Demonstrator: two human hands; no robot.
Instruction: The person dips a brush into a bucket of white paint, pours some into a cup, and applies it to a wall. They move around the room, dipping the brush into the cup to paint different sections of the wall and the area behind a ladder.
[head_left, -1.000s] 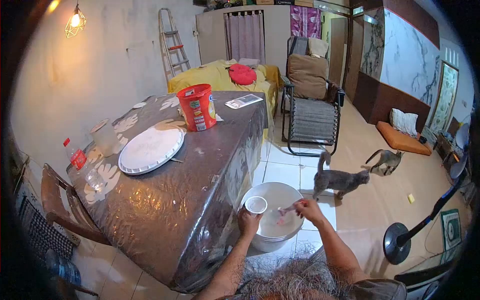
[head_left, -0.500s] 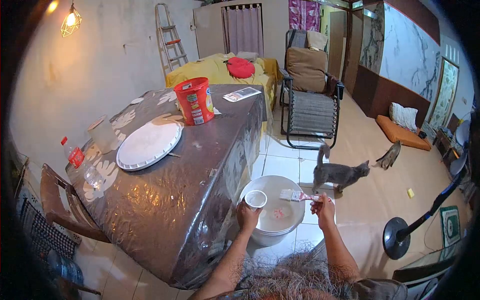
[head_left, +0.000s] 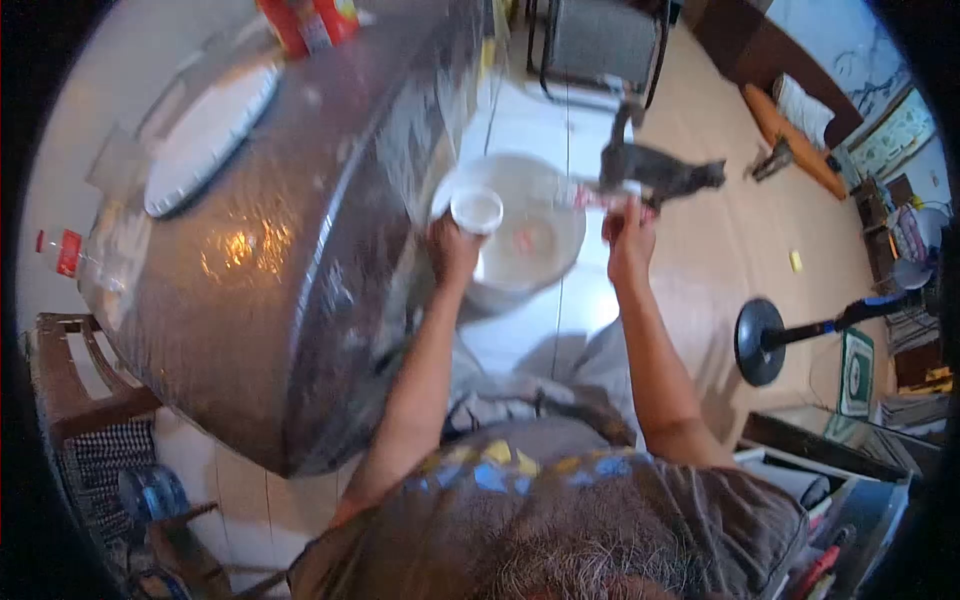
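A small white cup sits in my left hand, whose fingers wrap round it over the left rim of a large white bucket. Over the bucket's right side, my right hand grips a paintbrush by its handle, with the bristles pointing left. The brush is blurred. Inside the bucket, near the bottom, lies a small pinkish-red patch that I cannot make out clearly. The bucket stands on white floor tiles below the table's edge.
To the left is a plastic-covered table with a white lid, a red bucket and a plastic bottle. A grey cat stands just beyond the bucket. A fan base is at right; a folding chair is ahead.
My view has tilted downward, so more of my shirt and arms shows. Both hands keep hold of the cup and the paintbrush over the bucket.
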